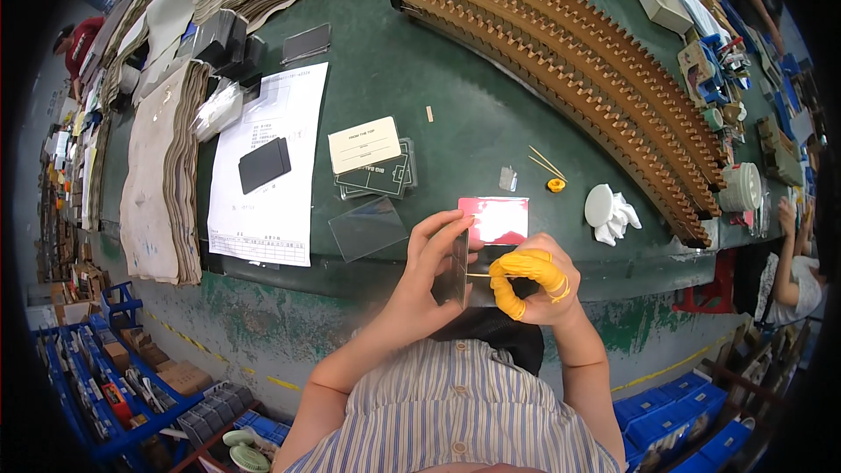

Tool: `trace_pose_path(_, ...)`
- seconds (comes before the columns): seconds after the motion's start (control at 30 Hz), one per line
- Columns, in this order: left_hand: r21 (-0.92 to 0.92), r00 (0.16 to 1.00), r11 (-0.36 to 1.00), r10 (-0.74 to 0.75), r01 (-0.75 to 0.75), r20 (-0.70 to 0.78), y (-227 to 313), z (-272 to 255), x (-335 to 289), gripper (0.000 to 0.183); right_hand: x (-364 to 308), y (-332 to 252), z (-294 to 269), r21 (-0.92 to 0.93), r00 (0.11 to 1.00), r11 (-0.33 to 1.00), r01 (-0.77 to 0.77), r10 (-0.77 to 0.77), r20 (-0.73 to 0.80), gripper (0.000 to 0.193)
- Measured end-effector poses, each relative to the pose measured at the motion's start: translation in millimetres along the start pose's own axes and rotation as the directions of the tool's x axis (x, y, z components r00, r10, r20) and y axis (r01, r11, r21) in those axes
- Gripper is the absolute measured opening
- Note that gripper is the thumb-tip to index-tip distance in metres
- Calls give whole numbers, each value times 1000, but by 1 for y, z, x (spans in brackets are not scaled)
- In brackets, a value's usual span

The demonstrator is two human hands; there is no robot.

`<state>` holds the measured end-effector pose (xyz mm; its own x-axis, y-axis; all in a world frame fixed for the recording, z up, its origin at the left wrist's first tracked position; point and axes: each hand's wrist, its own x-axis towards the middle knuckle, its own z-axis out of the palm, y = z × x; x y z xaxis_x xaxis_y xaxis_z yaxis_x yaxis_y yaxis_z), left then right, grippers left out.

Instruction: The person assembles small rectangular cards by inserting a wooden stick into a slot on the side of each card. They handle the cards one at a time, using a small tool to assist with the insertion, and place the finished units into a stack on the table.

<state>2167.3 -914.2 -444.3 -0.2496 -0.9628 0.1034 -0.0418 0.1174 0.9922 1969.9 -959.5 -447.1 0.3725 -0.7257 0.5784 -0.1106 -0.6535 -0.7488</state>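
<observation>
At the front edge of the table, my left hand [419, 285] grips a thin rectangular plate [462, 270] upright by its edges, nearly edge-on to view. My right hand [562, 276], with yellow finger cots [539, 268] on its fingers, pinches a thin wooden stick [478, 275]. The stick's far end reaches the plate's face; whether it touches, I cannot tell. Just beyond my hands lies a shiny pink-red card [498, 220]. A clear plate [369, 229] rests to the left, below a stack of dark printed plates [378, 179] topped by a cream card [363, 145].
Long slotted wooden racks [561, 64] curve across the right. Nearer are two loose sticks [548, 160], a yellow finger cot [556, 185] and white cloth [622, 219]. Leftward, black cards [265, 165] lie on a printed sheet [261, 223], beside stacked worn boards [162, 175]. Other people work at both sides.
</observation>
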Motion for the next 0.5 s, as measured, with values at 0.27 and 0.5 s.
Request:
trace_pose_path(0.27, -3, 1000, 1000, -9, 9, 1, 1, 0, 0, 85, 1, -1, 1, -5, 1000, 1000, -7, 7, 3, 34)
trace_pose_path(0.5, -3, 1000, 1000, -12, 12, -4, 0, 1, -1, 84, 0, 0, 1, 7, 1000, 1000, -2, 2, -1, 35)
